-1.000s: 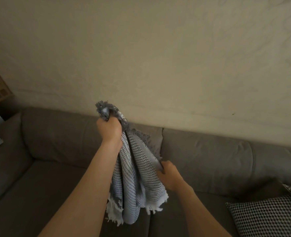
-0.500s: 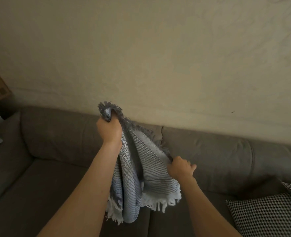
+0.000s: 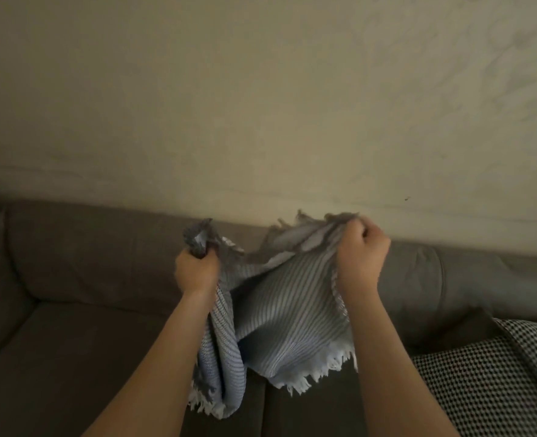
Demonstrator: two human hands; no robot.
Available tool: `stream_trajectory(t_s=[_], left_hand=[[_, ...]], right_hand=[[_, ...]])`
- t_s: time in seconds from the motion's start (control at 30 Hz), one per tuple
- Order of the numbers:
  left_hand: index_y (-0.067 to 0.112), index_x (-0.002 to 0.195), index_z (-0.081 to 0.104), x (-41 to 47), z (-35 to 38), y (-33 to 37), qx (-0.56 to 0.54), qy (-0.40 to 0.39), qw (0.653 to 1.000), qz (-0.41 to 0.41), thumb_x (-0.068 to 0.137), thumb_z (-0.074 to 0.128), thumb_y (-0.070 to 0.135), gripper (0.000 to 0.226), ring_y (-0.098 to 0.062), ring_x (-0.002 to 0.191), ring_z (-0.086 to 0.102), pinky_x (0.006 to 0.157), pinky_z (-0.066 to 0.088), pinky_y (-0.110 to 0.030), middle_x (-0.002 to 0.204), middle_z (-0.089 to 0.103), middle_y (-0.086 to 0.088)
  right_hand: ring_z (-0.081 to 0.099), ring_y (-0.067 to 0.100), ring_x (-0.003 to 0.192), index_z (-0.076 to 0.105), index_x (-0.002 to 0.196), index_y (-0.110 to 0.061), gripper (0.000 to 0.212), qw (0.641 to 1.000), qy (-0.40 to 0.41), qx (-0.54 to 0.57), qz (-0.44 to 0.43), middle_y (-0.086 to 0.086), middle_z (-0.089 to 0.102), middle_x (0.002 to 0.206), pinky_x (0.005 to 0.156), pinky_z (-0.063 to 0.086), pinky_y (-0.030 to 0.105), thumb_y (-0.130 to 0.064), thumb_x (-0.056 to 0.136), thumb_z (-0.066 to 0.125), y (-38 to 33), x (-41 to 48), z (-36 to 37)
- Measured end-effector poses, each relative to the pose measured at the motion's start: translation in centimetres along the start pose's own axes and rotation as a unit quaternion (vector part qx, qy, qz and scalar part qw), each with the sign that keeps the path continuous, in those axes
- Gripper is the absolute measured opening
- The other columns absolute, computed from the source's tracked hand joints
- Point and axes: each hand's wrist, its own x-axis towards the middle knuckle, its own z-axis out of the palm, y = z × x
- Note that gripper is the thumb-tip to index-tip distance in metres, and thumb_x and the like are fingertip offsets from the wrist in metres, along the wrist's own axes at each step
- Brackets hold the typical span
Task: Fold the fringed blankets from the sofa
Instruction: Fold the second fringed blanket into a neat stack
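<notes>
A blue and white striped blanket [image 3: 287, 313] with white fringe hangs in the air above the grey sofa [image 3: 81, 339]. My left hand [image 3: 196, 269] grips one bunched top corner of it. My right hand [image 3: 360, 252] grips the top edge further right, level with the sofa's back. The cloth sags between the two hands. Its fringed lower edge dangles just above the seat cushions.
A black and white houndstooth cushion [image 3: 494, 383] lies on the sofa at the lower right. A plain beige wall [image 3: 261, 105] rises behind the sofa back.
My right hand has slid up the blanket's edge and out to the right, spreading the cloth. My left hand has come down a little. The view has shifted right.
</notes>
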Motion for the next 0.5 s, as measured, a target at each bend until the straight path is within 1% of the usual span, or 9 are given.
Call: stream_trajectory(t_s=[0.07, 0.1, 0.17, 0.2, 0.27, 0.33, 0.4, 0.43, 0.5], left_hand=[[0.018, 0.109, 0.073, -0.8, 0.5, -0.4, 0.004, -0.055, 0.998, 0.000, 0.090, 0.079, 0.046, 0.034, -0.028, 0.099, 0.072, 0.090, 0.059, -0.043, 0.101, 0.075, -0.003], [0.020, 0.109, 0.074, -1.1, 0.7, -0.6, 0.015, -0.088, 0.996, -0.007, 0.082, 0.082, 0.055, 0.045, -0.026, 0.100, 0.073, 0.094, 0.061, -0.046, 0.103, 0.076, -0.002], [0.020, 0.106, 0.078, -1.3, 1.3, -1.0, 0.030, -0.167, 0.985, -0.027, 0.073, 0.083, 0.062, 0.053, -0.025, 0.097, 0.076, 0.094, 0.062, -0.050, 0.100, 0.081, -0.003], [0.019, 0.103, 0.080, -1.8, 1.5, -0.8, 0.037, -0.217, 0.975, -0.029, 0.079, 0.084, 0.057, 0.045, -0.025, 0.096, 0.078, 0.095, 0.062, -0.050, 0.097, 0.082, -0.003], [0.017, 0.103, 0.082, -2.9, 2.1, -0.3, 0.067, -0.310, 0.948, -0.011, 0.092, 0.079, 0.043, 0.028, -0.023, 0.096, 0.079, 0.098, 0.061, -0.051, 0.096, 0.083, -0.002], [0.018, 0.105, 0.082, -4.0, 2.7, 0.1, 0.095, -0.377, 0.921, 0.032, 0.093, 0.077, 0.040, 0.026, -0.020, 0.097, 0.079, 0.100, 0.060, -0.050, 0.098, 0.083, -0.001], [0.020, 0.106, 0.082, -5.1, 3.0, 0.7, 0.104, -0.427, 0.896, 0.067, 0.094, 0.078, 0.039, 0.022, -0.017, 0.097, 0.079, 0.098, 0.060, -0.046, 0.099, 0.083, 0.000], [0.022, 0.104, 0.082, -5.7, 3.2, 1.1, 0.116, -0.450, 0.881, 0.087, 0.094, 0.078, 0.038, 0.020, -0.016, 0.096, 0.078, 0.094, 0.059, -0.041, 0.099, 0.082, 0.000], [0.022, 0.093, 0.081, -6.6, 3.6, 1.6, 0.162, -0.482, 0.850, 0.140, 0.095, 0.078, 0.037, 0.015, -0.015, 0.088, 0.076, 0.081, 0.053, -0.033, 0.091, 0.081, -0.002]], right_hand=[[0.032, 0.014, 0.055, 0.057, 0.076, -0.006, 0.030, 0.989, 0.111, 0.097, 0.025, 0.005, 0.040, 0.064, 0.048, 0.029, 0.033, -0.006, 0.100, 0.040, -1.5, -0.3, -0.1], [0.033, 0.011, 0.056, 0.059, 0.081, -0.008, 0.029, 0.984, 0.138, 0.109, 0.025, 0.003, 0.043, 0.067, 0.051, 0.032, 0.029, -0.007, 0.102, 0.039, -1.9, -0.5, 0.0], [0.035, 0.009, 0.058, 0.056, 0.085, -0.016, 0.026, 0.989, 0.129, 0.079, 0.000, -0.001, 0.045, 0.069, 0.054, 0.034, 0.029, -0.008, 0.104, 0.040, -1.6, -1.0, 0.0], [0.038, 0.009, 0.057, 0.056, 0.090, -0.017, 0.021, 0.992, 0.107, 0.060, -0.012, -0.003, 0.048, 0.070, 0.055, 0.036, 0.030, -0.008, 0.104, 0.043, -1.1, -1.5, -0.1], [0.056, 0.006, 0.062, 0.058, 0.107, -0.021, 0.013, 0.999, 0.040, 0.026, -0.018, -0.007, 0.063, 0.081, 0.060, 0.049, 0.030, -0.011, 0.099, 0.058, 0.3, -2.6, -0.6], [0.067, 0.004, 0.084, 0.060, 0.119, -0.028, 0.036, 0.995, -0.040, -0.076, -0.048, -0.010, 0.068, 0.099, 0.074, 0.056, 0.023, -0.016, 0.089, 0.075, 2.2, -3.6, -1.4], [0.060, -0.001, 0.103, 0.062, 0.132, -0.032, 0.054, 0.971, -0.122, -0.180, -0.096, -0.007, 0.062, 0.122, 0.083, 0.047, 0.006, -0.018, 0.083, 0.080, 3.9, -4.2, -2.0], [0.053, -0.010, 0.111, 0.062, 0.139, -0.031, 0.060, 0.958, -0.164, -0.202, -0.119, -0.007, 0.057, 0.136, 0.085, 0.041, -0.001, -0.016, 0.083, 0.079, 4.5, -4.3, -2.4], [0.043, -0.025, 0.120, 0.060, 0.146, -0.030, 0.065, 0.938, -0.238, -0.203, -0.150, -0.010, 0.049, 0.153, 0.091, 0.037, -0.004, -0.010, 0.086, 0.072, 5.2, -4.4, -3.0]])
